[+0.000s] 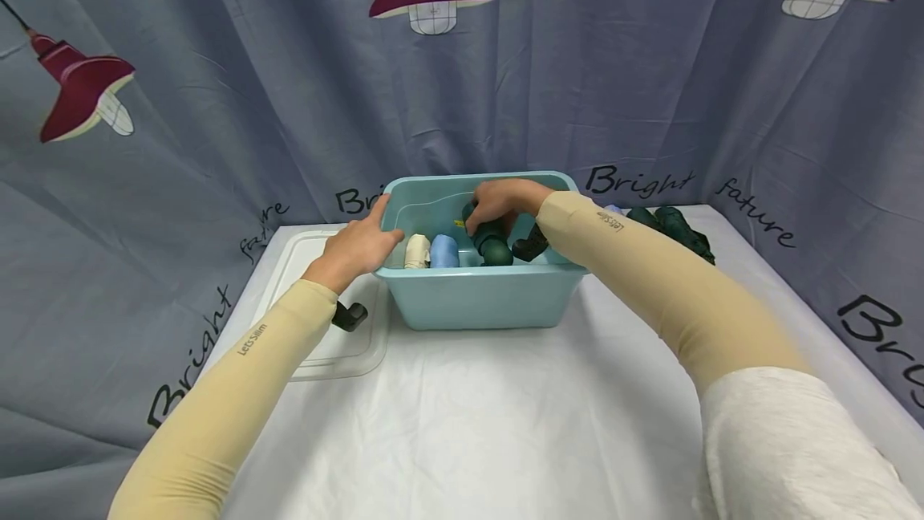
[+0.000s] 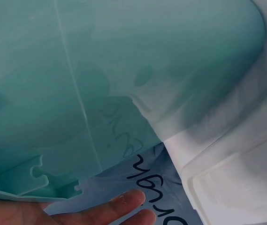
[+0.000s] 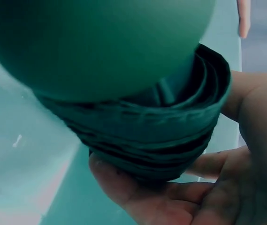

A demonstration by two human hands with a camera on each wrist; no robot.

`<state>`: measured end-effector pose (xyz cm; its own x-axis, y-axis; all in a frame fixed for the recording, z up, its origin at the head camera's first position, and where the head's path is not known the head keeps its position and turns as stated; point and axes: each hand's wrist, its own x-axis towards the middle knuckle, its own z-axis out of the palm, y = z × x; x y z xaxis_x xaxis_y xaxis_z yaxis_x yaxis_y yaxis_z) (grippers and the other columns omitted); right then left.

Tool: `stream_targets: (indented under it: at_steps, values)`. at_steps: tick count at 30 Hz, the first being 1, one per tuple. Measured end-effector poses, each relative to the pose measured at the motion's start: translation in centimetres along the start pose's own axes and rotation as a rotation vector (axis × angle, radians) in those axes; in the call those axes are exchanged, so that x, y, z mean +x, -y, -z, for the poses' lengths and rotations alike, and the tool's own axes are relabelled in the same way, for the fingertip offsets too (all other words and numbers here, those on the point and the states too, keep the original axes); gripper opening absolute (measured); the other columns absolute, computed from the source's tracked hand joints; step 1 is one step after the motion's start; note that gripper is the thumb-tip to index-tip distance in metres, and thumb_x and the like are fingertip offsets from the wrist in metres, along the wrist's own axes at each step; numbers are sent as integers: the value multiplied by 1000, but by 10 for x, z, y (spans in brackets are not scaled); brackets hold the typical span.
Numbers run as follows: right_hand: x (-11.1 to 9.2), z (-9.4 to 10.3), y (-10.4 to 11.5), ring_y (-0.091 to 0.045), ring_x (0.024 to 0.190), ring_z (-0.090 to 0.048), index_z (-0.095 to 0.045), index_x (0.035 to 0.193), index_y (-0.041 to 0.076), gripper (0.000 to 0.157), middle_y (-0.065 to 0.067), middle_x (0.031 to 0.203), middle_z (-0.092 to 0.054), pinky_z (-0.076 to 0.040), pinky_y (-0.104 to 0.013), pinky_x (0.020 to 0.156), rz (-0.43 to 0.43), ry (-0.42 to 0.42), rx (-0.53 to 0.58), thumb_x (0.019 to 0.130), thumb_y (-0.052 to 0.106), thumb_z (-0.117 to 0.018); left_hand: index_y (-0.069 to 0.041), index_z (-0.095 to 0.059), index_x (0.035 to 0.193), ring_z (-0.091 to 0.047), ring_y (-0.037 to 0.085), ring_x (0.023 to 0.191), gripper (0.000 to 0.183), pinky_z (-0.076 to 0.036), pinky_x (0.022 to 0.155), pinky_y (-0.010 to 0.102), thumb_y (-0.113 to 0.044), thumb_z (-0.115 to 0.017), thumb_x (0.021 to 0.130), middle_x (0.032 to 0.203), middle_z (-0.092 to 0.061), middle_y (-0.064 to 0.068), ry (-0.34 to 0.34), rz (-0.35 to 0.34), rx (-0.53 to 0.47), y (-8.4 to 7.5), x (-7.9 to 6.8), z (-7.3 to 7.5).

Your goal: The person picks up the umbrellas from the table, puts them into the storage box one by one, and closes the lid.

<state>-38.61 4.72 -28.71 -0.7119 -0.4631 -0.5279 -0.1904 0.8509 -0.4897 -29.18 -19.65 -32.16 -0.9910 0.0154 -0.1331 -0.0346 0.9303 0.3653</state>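
Right grip [image 1: 502, 202] around green umbrella [image 1: 494, 244]

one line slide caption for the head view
Right hand grips a folded green umbrella inside a light-blue bin, left hand at the bin's side.

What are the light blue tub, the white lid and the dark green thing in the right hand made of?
Light blue tub: probably plastic, softly glossy; its smooth wall carries a sheen.
White lid: likely smooth plastic, given its moulded rim.
Dark green thing: seemingly fabric, matte, from its layered folds; its smooth rounded end could be plastic or coated wood.
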Motion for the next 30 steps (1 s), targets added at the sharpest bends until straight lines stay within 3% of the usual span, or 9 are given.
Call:
stream_targets:
  at_steps: [4,9,13,17,25,30]
  values:
    - [5,-1,1,-22,83,-71,-50,143,4,57,-16,122,-59,-59,-36,75,-11,31,-22,93,26,-66,-34,5,163,-64,30,86,80,-45,64,42,-51,-39,98,97,-66,13,5,-6,17,-3,1,1]
    - [13,-6,2,-22,79,-70,-63,117,2,37,-15,112,-61,-59,-37,75,-39,47,-56,91,28,-67,-33,4,163,-64,30,85,80,-45,65,43,-51,-39,98,95,-66,13,-1,-20,26,-5,1,1]
    - [22,-12,3,-22,77,-69,-67,105,2,32,-13,107,-63,-59,-35,74,-78,65,-89,89,30,-68,-32,4,163,-64,30,88,79,-45,67,44,-51,-38,98,100,-67,14,-3,-19,31,-3,-2,1]
    - [30,-18,4,-21,80,-69,-68,104,2,32,-11,108,-63,-59,-34,75,-94,98,-111,88,30,-69,-32,5,163,-63,29,89,79,-45,67,44,-50,-37,98,103,-67,14,6,-1,39,-1,-6,0]
    - [42,-20,2,-20,86,-65,-66,108,4,35,-9,110,-62,-56,-31,76,-119,139,-186,91,34,-68,-33,3,163,-63,28,83,79,-45,65,43,-51,-37,98,91,-65,12,-8,-14,36,-2,-5,0]
    - [51,-23,1,-19,87,-63,-66,109,4,34,-8,109,-62,-56,-31,77,-126,164,-158,91,33,-69,-32,3,163,-63,29,86,79,-45,68,45,-51,-37,98,97,-66,13,-10,-8,41,-1,-4,-1]
